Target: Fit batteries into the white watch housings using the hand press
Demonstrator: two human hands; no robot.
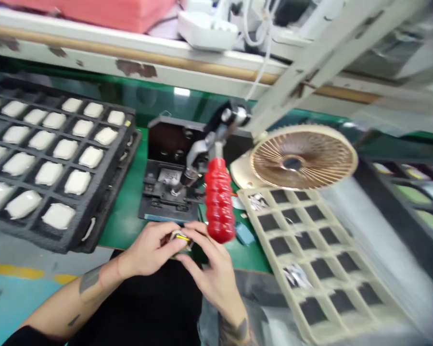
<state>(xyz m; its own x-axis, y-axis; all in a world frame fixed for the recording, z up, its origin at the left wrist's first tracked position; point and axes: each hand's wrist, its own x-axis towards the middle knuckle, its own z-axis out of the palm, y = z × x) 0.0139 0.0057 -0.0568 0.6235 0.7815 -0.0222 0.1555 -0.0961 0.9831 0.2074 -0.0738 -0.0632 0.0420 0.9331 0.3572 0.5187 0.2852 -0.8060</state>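
Just in front of the black clamp fixture, a small light-rimmed part with a yellow strip (182, 237) is held between my hands. My left hand (147, 250) pinches it from the left, thumb across its near side. From the other side my right hand (214, 264) curls its fingers and thumb around its right edge. Fingers cover much of the part, so its exact kind is hidden. The fixture (166, 192) carries a toggle clamp with a red ribbed handle (220, 202), which overlaps the view of my right fingers.
On the left are stacked black foam trays (110, 192) of white rounded pieces. A beige fan (299, 158) stands right of the fixture, behind a beige compartment tray (281, 269) with silvery bits. A blue block (244, 234) lies on the green table. A white shelf beam (202, 67) crosses behind.
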